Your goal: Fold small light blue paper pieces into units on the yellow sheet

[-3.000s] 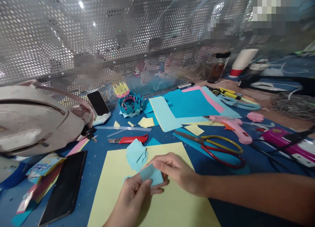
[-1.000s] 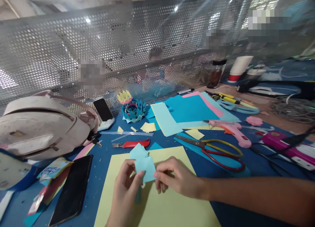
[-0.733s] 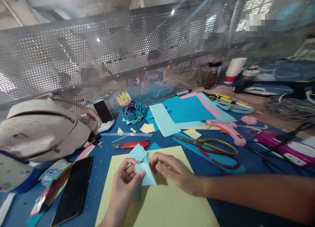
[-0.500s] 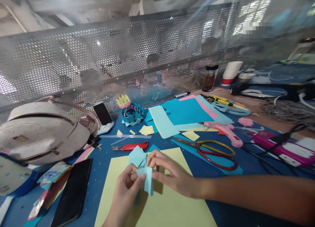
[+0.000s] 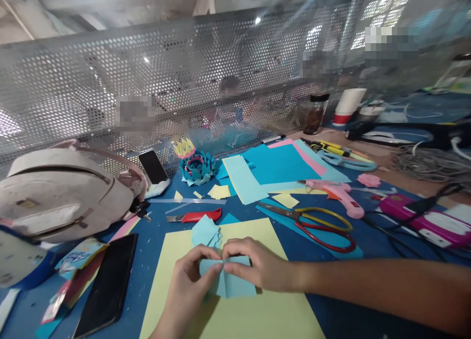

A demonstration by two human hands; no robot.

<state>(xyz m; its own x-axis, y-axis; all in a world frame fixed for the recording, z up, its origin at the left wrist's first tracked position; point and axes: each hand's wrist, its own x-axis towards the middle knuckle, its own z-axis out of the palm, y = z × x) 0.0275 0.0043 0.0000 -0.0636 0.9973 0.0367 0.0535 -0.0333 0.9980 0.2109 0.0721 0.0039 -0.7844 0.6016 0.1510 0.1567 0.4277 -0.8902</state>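
Note:
My left hand (image 5: 196, 275) and my right hand (image 5: 255, 266) meet over a pale yellow sheet (image 5: 272, 314). Between their thumbs and fingers they pinch the top edge of a light blue piece of paper (image 5: 235, 285), which has a crease down its middle. The thumb tips nearly touch at that crease. Just beyond the fingers lies a small stack of light blue paper pieces (image 5: 205, 231) on the sheet's far edge. A red box cutter (image 5: 200, 216) rests behind the stack. Scissors with red and yellow handles (image 5: 312, 223) lie to the right.
A pink glue gun (image 5: 338, 194), sheets of coloured paper (image 5: 279, 165) and a blue paper lotus (image 5: 197, 168) are farther back. On the left are a black phone (image 5: 108, 285) and a pale backpack (image 5: 66, 192). A magenta power strip (image 5: 423, 221) with cables sits right. A perforated metal panel (image 5: 176, 84) borders the back.
The light blue paper has gone from folded, held upright, to opened out with its crease showing. My right hand has come down beside the left thumb, and the fingers now mirror each other.

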